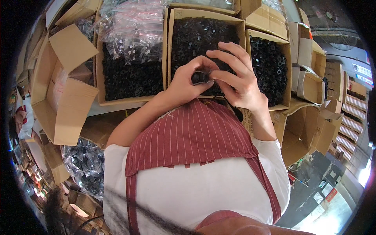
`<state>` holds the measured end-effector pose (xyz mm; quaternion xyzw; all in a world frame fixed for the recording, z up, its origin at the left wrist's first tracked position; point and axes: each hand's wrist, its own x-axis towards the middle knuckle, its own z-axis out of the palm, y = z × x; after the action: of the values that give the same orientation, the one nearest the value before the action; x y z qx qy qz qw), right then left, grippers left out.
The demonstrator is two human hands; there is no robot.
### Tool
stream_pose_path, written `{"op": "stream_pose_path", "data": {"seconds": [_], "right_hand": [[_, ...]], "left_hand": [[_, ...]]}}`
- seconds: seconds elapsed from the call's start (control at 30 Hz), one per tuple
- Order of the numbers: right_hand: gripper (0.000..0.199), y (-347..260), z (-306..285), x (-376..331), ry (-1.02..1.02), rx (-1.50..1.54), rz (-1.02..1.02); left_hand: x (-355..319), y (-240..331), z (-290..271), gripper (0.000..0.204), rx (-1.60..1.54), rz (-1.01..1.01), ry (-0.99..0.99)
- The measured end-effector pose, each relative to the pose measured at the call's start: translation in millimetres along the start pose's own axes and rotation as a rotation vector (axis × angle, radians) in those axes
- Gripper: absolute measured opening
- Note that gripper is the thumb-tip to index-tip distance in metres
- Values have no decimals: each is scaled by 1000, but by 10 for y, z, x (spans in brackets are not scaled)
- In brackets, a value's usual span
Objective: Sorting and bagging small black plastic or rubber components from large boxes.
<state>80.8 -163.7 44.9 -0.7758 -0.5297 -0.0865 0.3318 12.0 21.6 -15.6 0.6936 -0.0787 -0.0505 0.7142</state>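
Note:
In front of my chest, my left hand [188, 80] curls around a small black round part [199, 77], its dark end facing up between thumb and forefinger. From the other side comes my right hand [239, 80], its thumb and forefinger pinched at the edge of that part while the other fingers stay raised and apart. Whatever lies inside the pinch is too small to make out. Both hands are above the near end of a cardboard box [171, 47] filled with small black pieces [203, 35].
To the left, a box of black rings [133, 80] carries clear zip bags [135, 39] of small parts. Another box of black rings [268, 58] stands at right. Open cartons [76, 109] with raised flaps flank me, and a bulging clear bag [84, 168] lies low at left.

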Motion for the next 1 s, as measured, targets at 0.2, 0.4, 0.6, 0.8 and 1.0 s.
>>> {"op": "stream_pose_path", "data": {"seconds": [0.2, 0.4, 0.6, 0.8, 1.0], "right_hand": [[19, 38, -106, 45, 119, -22, 27], [18, 50, -68, 16, 148, -16, 73], [16, -22, 55, 2, 70, 291, 323], [19, 24, 131, -103, -32, 365, 330], [16, -31, 111, -64, 102, 517, 609]], "left_hand": [[25, 38, -65, 44, 38, 113, 49], [-32, 127, -96, 35, 68, 94, 84], [-66, 166, -72, 27, -48, -19, 193], [-42, 170, -90, 29, -189, -37, 198], [-12, 66, -160, 10, -290, -34, 319]]}}
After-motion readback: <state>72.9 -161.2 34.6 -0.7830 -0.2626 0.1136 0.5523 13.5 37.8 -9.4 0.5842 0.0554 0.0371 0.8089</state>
